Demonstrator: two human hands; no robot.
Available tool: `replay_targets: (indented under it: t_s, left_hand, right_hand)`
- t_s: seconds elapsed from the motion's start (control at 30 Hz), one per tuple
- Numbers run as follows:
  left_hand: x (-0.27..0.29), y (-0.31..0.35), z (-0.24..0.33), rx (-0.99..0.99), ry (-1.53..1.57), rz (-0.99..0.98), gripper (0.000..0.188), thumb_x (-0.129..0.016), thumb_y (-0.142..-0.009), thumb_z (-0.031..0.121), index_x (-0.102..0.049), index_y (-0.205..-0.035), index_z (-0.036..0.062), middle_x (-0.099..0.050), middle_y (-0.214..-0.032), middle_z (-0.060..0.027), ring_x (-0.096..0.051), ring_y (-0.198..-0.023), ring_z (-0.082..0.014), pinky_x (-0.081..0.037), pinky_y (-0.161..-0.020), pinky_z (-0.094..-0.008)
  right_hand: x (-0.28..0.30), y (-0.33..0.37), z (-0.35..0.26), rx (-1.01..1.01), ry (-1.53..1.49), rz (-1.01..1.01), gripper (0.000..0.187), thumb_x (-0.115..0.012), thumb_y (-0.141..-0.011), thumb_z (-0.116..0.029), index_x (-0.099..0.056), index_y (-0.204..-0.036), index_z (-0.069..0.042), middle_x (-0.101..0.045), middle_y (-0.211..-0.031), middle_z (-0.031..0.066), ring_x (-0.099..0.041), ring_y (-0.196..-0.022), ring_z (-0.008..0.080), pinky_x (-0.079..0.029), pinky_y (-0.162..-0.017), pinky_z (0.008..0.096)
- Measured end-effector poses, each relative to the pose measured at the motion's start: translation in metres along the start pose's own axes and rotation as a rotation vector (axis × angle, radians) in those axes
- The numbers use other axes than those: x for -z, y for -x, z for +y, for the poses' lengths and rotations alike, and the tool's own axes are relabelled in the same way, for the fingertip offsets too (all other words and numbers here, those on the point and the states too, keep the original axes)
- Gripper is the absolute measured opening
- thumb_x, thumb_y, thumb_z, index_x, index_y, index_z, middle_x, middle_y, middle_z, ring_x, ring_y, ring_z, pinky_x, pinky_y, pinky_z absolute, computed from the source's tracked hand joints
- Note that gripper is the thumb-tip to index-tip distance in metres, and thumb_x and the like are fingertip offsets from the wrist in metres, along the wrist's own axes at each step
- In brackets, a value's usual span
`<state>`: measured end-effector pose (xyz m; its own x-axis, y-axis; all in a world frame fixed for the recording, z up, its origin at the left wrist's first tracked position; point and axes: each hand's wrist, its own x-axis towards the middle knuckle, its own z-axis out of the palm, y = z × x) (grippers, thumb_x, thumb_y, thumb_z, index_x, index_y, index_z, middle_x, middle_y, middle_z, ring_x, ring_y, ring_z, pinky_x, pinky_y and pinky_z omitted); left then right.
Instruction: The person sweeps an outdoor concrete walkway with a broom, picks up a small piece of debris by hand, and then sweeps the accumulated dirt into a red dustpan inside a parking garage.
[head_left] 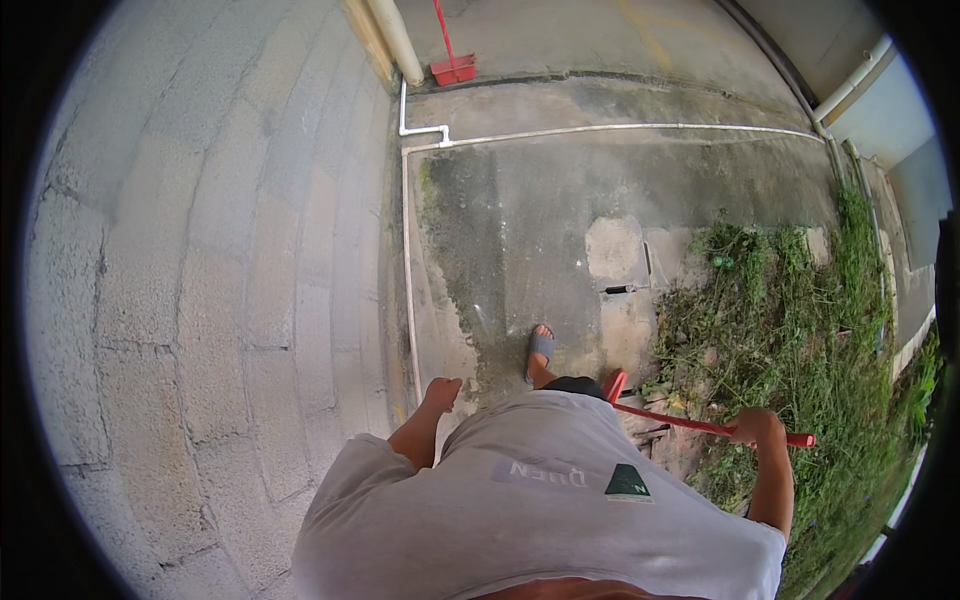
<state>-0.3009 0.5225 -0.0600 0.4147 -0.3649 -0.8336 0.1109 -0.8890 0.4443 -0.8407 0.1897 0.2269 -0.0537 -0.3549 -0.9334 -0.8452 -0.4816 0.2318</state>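
My right hand (757,428) is wrapped round the red handle (680,421) of what looks like a broom, near the handle's end. The handle slants down to the left across the front of my body. Its red head (615,385) shows beside my leg; the lower part is hidden, and I see no bristles. On the other side, my left hand (442,393) hangs loosely closed between my body and the block wall, with nothing visible in it. A grey sandal (540,346) is on my forward foot, on the concrete.
A rough block wall (230,270) runs along my left. Weeds and cut stalks (770,330) cover the ground at right. A white pipe (620,128) crosses the floor ahead. Beyond it, a red dustpan (454,70) stands near a pale upright pipe (396,40).
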Motion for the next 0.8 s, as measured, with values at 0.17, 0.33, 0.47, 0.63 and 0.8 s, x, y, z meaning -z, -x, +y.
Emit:
replay_targets:
  t_s: [0.17,0.33,0.47,0.63,0.8]
  left_hand:
    - [0.040,-0.048,0.134,-0.149,0.175,0.188,0.036,-0.056,-0.082,0.033,-0.053,-0.062,0.0034,-0.050,-0.052,-0.0064,-0.051,-0.041,-0.0184,-0.045,-0.041,-0.0334]
    - [0.045,-0.081,0.194,-0.035,0.286,0.212,0.031,-0.055,-0.081,0.031,-0.054,-0.066,0.0046,-0.048,-0.054,-0.0042,-0.047,-0.042,-0.0171,-0.044,-0.041,-0.0324]
    - [0.043,-0.132,0.158,0.167,0.302,0.074,0.027,-0.055,-0.079,0.027,-0.055,-0.068,0.0021,-0.050,-0.058,-0.0076,-0.047,-0.044,-0.0200,-0.042,-0.042,-0.0364]
    - [0.051,-0.162,0.174,0.119,0.263,-0.039,0.027,-0.055,-0.078,0.025,-0.057,-0.070,-0.0011,-0.054,-0.062,-0.0108,-0.049,-0.047,-0.0217,-0.042,-0.043,-0.0379]
    - [0.086,-0.226,0.292,0.302,0.278,-0.047,0.026,-0.056,-0.080,0.027,-0.056,-0.072,0.0022,-0.052,-0.061,-0.0085,-0.051,-0.048,-0.0208,-0.044,-0.045,-0.0355]
  right_hand:
    - [0.143,0.007,-0.015,0.061,-0.165,0.097,0.035,-0.056,-0.077,-0.022,-0.063,-0.111,-0.025,-0.066,-0.074,0.0059,-0.065,-0.062,0.0193,-0.052,-0.059,0.0337]
    - [0.189,-0.068,-0.005,0.191,-0.103,0.335,0.037,-0.057,-0.082,-0.023,-0.058,-0.119,-0.020,-0.063,-0.070,0.0073,-0.061,-0.054,0.0178,-0.051,-0.056,0.0332]
    - [0.234,-0.099,-0.027,0.146,-0.531,0.339,0.030,-0.051,-0.084,-0.020,-0.057,-0.112,-0.015,-0.062,-0.067,0.0114,-0.061,-0.052,0.0208,-0.050,-0.051,0.0353]
    - [0.271,-0.147,-0.043,0.126,-0.733,0.377,0.027,-0.047,-0.085,-0.020,-0.058,-0.108,-0.009,-0.060,-0.061,0.0123,-0.059,-0.047,0.0215,-0.048,-0.046,0.0349]
    - [0.317,-0.196,-0.057,-0.031,-0.846,0.078,0.023,-0.055,-0.084,-0.018,-0.057,-0.103,-0.005,-0.054,-0.056,0.0075,-0.054,-0.044,0.0168,-0.044,-0.041,0.0336]
